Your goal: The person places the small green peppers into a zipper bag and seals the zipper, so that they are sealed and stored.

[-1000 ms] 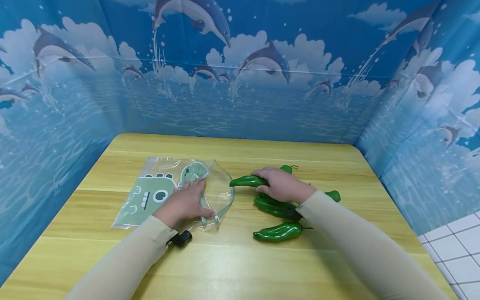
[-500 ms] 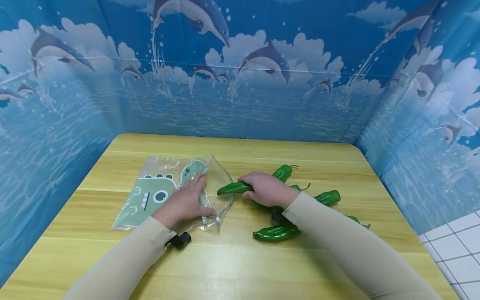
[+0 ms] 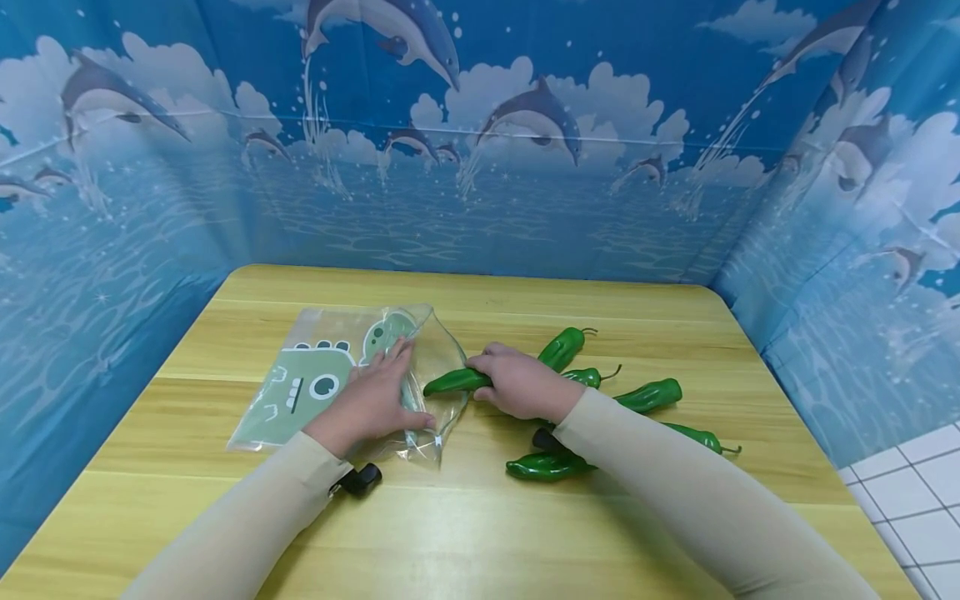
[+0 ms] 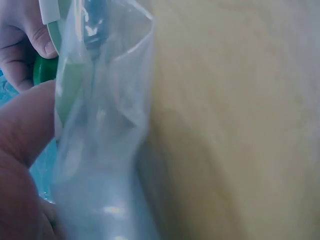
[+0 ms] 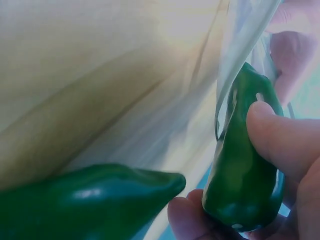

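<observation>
A clear zip bag (image 3: 288,417) printed with a green cartoon monster lies on the left half of the table. My left hand (image 3: 365,407) rests spread on it near its mouth, fingers and thumb apart, and the mouth gapes to the right. My right hand (image 3: 521,383) grips a long green pepper (image 3: 455,381), whose pointed end lies at the bag's mouth. In the right wrist view, the thumb presses the held pepper (image 5: 245,155) and its far end is inside the plastic rim. The left wrist view shows crinkled bag film (image 4: 107,125) beside my left thumb (image 4: 30,117).
Several more green peppers lie around my right forearm: one pepper (image 3: 561,350) behind the hand, another (image 3: 651,395) to the right, and one (image 3: 547,467) nearer me. The wooden table (image 3: 450,542) meets a dolphin-print curtain (image 3: 480,225) at the back.
My right hand has carried the pepper left, from beside the bag to its mouth, uncovering other peppers. My left hand stays on the bag, its rim slightly more raised.
</observation>
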Demonstrator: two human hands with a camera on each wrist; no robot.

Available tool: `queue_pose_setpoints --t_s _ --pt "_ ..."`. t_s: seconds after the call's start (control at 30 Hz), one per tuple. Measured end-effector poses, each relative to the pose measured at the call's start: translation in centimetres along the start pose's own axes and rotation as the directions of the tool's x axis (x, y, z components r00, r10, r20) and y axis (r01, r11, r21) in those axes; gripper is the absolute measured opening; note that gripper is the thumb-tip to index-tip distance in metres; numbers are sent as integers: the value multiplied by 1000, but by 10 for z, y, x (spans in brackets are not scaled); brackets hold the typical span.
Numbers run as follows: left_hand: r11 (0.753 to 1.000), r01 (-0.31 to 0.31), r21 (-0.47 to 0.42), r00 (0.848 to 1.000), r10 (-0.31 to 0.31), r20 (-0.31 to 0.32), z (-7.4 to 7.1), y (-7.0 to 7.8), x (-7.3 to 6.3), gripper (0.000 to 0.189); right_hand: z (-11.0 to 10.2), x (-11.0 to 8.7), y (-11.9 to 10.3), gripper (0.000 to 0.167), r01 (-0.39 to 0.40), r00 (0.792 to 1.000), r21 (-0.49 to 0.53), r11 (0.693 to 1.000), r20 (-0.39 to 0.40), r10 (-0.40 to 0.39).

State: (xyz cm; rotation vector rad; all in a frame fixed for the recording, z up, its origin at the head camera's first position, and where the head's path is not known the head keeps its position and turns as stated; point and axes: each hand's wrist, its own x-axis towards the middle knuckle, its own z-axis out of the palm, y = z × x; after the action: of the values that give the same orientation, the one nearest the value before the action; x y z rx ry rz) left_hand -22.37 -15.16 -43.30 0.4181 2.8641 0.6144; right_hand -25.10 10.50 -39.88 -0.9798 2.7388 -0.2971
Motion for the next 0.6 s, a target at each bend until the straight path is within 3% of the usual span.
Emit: queue_pose_setpoints --t_s 0.27,0.6 --pt "1000 -12 3 1000 12 -4 2 1 0 133 4 4 -9 53 25 1000 -24 999 -14 -25" --pt "1000 -15 -24 1000 15 -2 0 3 -1 135 4 3 -14 51 52 999 31 998 2 -52"
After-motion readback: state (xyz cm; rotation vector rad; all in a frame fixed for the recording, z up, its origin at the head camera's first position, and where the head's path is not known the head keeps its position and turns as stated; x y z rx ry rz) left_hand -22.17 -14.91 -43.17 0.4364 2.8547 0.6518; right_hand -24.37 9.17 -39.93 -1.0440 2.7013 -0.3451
